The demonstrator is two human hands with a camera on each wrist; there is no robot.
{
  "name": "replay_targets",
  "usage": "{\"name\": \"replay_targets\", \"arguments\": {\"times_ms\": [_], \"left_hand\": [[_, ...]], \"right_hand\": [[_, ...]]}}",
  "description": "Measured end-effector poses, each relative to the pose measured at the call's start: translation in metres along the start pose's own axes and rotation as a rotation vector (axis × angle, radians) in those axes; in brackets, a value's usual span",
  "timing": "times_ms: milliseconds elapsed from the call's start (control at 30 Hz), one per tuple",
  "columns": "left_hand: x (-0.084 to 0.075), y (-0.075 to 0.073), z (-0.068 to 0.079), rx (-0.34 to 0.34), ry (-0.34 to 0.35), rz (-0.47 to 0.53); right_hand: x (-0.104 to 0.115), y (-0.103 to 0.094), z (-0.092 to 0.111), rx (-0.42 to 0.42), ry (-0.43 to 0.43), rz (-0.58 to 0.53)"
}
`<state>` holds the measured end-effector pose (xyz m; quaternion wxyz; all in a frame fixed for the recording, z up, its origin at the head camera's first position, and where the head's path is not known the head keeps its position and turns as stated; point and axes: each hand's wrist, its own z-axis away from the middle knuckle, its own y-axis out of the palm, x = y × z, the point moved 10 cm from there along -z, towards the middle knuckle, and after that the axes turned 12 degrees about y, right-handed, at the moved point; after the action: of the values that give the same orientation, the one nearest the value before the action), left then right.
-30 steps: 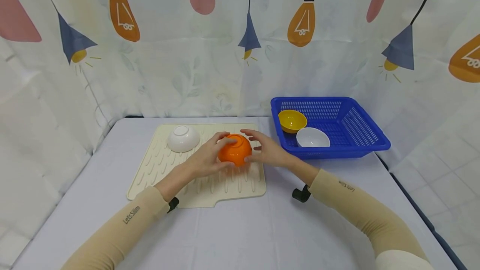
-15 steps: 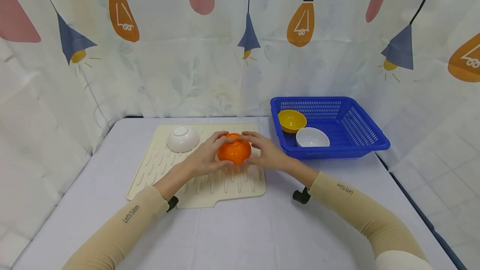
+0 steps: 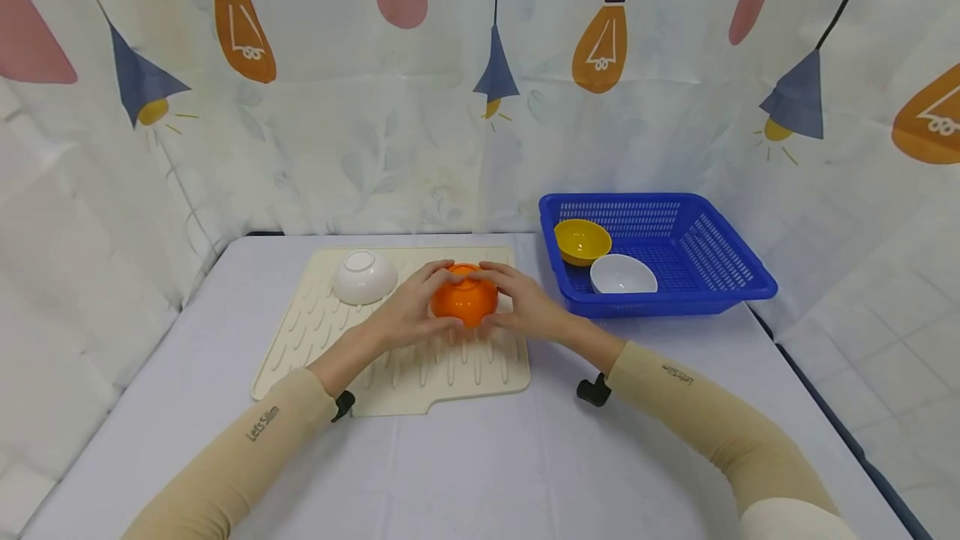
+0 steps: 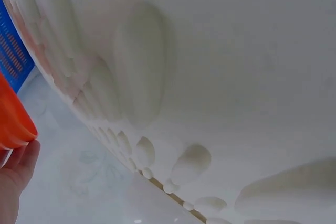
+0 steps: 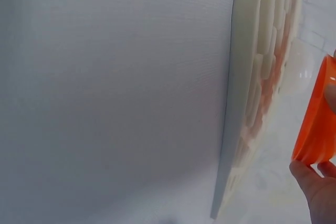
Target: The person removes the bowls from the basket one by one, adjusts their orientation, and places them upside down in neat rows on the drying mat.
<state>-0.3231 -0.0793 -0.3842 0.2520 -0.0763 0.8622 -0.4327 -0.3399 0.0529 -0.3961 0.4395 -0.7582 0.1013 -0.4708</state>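
We saw an orange bowl (image 3: 465,302) near the centre of the frame in the head view, held upside down with its foot ring uppermost. The left hand (image 3: 412,307) gripped it from the left of the frame and the right hand (image 3: 531,307) from the right, the fingers of both curled round it, with the thumbs on the lower side nearest us. In both wrist views we could make out a gap between the bowl and the cream ridged mat (image 3: 442,386) beneath it.

At the upper left of that mat we saw a small white bowl (image 3: 364,277), overturned and just beyond the left hand. To the right of centre stood a blue basket (image 3: 675,304), well apart from the orange bowl. Inside, towards its left end, we found a yellow bowl (image 3: 582,242) and a larger white bowl (image 3: 623,275), both mouth up and close together; we could not tell whether they touched. Mat and basket rested on a white tablecloth (image 3: 480,473), and a curtain (image 3: 435,140) printed with lamps and bulbs filled the top of the frame.
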Motion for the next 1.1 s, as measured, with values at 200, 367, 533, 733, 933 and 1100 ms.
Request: {"name": "replay_targets", "arguments": {"times_ms": [200,367,533,733,933,1100], "left_hand": [[0.009,-0.003,0.0,-0.001,-0.031,-0.014],[0.02,-0.005,0.0,0.011,-0.062,-0.026],[0.031,-0.005,0.0,0.032,-0.095,-0.027],[0.041,-0.007,-0.006,0.058,-0.116,-0.037],[0.056,-0.004,-0.01,0.102,-0.176,-0.044],[0.066,-0.001,-0.011,0.12,-0.209,-0.038]], "right_hand": [[0.0,0.003,-0.007,-0.005,0.012,0.009],[0.0,0.005,-0.016,-0.009,0.025,0.009],[-0.005,0.01,-0.025,-0.005,0.059,0.01],[-0.01,0.009,-0.035,-0.018,0.102,0.008],[-0.014,0.009,-0.043,-0.03,0.094,-0.005],[-0.021,0.013,-0.052,-0.021,0.116,0.009]]}}
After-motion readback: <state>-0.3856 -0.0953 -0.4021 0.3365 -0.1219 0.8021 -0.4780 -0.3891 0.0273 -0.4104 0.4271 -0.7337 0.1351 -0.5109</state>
